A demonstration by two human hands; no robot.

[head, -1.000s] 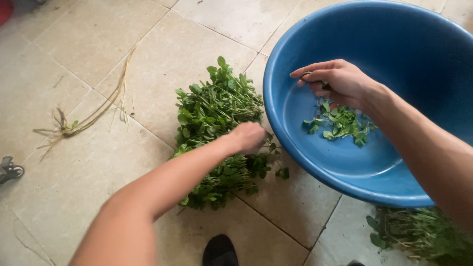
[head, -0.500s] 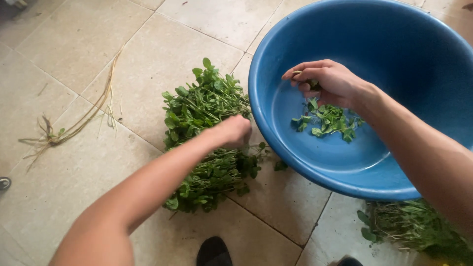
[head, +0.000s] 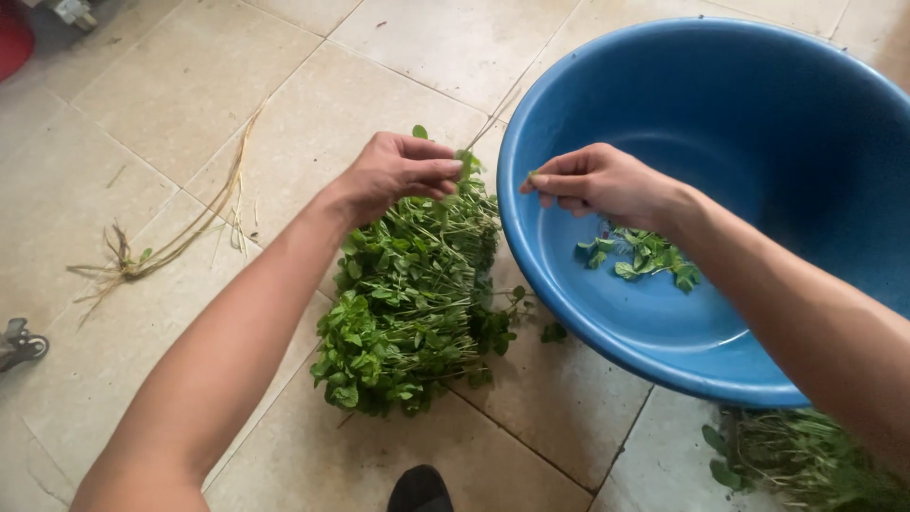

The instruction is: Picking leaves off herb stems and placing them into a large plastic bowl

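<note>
Leafy green herb stems (head: 417, 303) lie in a loose bundle on the tiled floor (head: 142, 142), directly below your left hand (head: 393, 175) and touching the outer wall of the blue plastic basin (head: 758, 114). Your left fingers (head: 441, 171) are pinched together on the top of one sprig at the upper end of that bundle. Your right hand (head: 602, 180) hovers just inside the basin's near rim, just beside the left hand, its fingers (head: 545, 180) closed on a tiny green leaf tip. Under your right fingers, on the basin's floor, sits a small heap of picked leaves (head: 640, 256). Well away from your left fingers, off to their outer side, a few bare pale stalks with roots (head: 171, 242) lie on the tiles. Below your right forearm, outside the basin, another clump of green stems (head: 806, 455) rests on the floor. A dark shoe tip (head: 420, 488) shows at the lower edge, beneath the bundle.
</note>
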